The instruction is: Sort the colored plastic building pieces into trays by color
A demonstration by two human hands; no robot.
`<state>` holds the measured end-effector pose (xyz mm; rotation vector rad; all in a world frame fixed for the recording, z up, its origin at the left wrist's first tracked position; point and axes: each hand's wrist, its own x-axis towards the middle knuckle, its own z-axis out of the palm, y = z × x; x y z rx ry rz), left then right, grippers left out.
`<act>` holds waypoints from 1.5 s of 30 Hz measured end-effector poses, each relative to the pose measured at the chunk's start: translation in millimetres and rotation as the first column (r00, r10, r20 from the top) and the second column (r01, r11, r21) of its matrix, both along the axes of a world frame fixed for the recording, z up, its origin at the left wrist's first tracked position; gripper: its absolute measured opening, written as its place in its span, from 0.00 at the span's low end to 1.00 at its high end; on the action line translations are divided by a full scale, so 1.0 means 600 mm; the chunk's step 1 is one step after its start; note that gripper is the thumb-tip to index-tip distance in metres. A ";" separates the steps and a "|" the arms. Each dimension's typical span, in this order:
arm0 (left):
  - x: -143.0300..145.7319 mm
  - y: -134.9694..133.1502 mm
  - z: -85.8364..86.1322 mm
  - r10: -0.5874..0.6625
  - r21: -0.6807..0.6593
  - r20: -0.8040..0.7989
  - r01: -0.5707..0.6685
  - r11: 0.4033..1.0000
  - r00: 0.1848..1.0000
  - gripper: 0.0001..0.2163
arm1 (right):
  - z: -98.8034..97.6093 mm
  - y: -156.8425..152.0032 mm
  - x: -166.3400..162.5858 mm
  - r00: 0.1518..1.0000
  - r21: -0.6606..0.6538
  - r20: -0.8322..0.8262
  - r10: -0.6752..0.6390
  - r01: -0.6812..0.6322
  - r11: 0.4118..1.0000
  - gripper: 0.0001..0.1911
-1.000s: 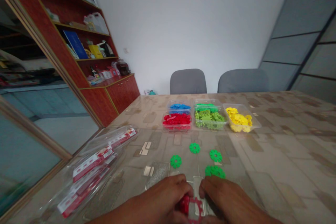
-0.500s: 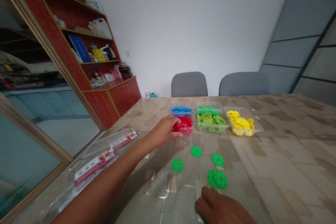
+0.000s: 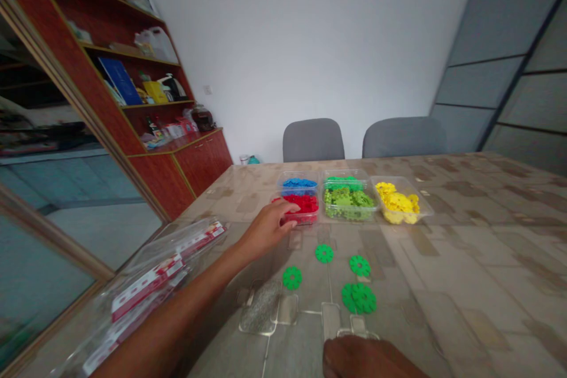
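Note:
My left hand [image 3: 264, 228] is stretched across the table to the near left rim of a clear tray of red pieces [image 3: 305, 205]. Its fingers lie stretched toward the tray and I see nothing in them. Only the back of my right hand [image 3: 363, 360] shows at the bottom edge, resting on the table with its fingers hidden. Between the hands lie green toothed discs: single ones [image 3: 324, 253], [image 3: 292, 277], [image 3: 359, 265] and a stacked pair [image 3: 358, 298].
Beside the red tray stand trays of blue pieces [image 3: 299, 182], green pieces [image 3: 348, 201] and yellow pieces [image 3: 398, 204]. Clear bags with red and white labels [image 3: 150, 280] lie at the table's left edge. Two grey chairs [image 3: 313, 139] stand behind the table, a wooden cabinet [image 3: 186, 156] at left.
Both hands held a red piece together near me a second ago. My left hand then carried red pieces out to the red tray; now it rests at its rim. My right hand slid lower.

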<state>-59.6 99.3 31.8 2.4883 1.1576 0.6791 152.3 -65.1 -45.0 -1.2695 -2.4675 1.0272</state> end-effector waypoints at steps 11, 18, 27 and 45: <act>-0.032 -0.111 -0.042 -0.139 -0.285 -0.152 0.091 0.954 0.979 0.11 | 0.032 0.105 0.115 0.981 0.066 -0.055 -0.184 0.187 0.980 0.11; -0.034 -0.112 -0.040 -0.138 -0.324 -0.177 0.075 0.943 0.975 0.13 | 0.030 0.095 0.126 0.966 0.111 0.031 -0.256 0.251 0.962 0.15; -0.035 -0.107 -0.045 -0.059 -0.337 -0.175 -0.004 0.941 0.983 0.09 | 0.032 0.093 0.103 0.960 0.015 -0.041 -0.277 0.277 0.961 0.15; 0.034 -0.081 -0.056 -0.102 -0.388 0.071 0.122 0.914 0.992 0.10 | 0.048 0.134 0.123 0.937 0.080 -0.171 -0.304 0.321 0.944 0.13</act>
